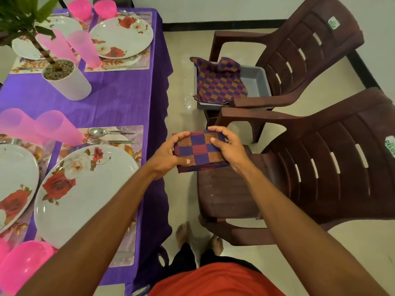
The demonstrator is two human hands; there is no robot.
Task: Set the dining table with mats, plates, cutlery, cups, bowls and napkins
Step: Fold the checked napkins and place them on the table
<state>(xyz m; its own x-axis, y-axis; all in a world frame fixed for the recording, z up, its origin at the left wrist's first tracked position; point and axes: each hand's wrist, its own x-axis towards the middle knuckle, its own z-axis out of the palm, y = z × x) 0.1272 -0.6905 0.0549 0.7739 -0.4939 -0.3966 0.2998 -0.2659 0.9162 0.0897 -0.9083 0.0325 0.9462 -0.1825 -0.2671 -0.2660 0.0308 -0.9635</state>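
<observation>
A folded napkin (199,149), checked in purple, dark red and orange-striped squares, is held in the air just right of the table's near right edge and over the front of the near chair's seat. The left hand (168,154) grips its left side, thumb on top near the lower edge and fingers curled round the far corner; the right hand (228,144) pinches its right side, thumb pressed on top and fingers wrapped over the far edge. The cloth lies in a flat rectangle of several layers, the lower ones showing along the near edge. A green and white label (332,22) on the back of the far chair (299,50) reads "DELUX"; a like label on the near chair (320,167) is cut off by the frame's edge. Both chairs are dark brown plastic. On the far chair's seat sits a grey tray (254,82) with another checked cloth (220,84) draped loosely over its left rim. To the left, the table wears a purple cloth (119,99) and carries floral mats (136,133), white plates with red roses (85,189), pink cups (59,127) standing mouth down, a spoon (100,131) and fork (102,142) beyond the near plate, pink bowls (23,263), and a plant in a white pot (68,82) in the middle.
</observation>
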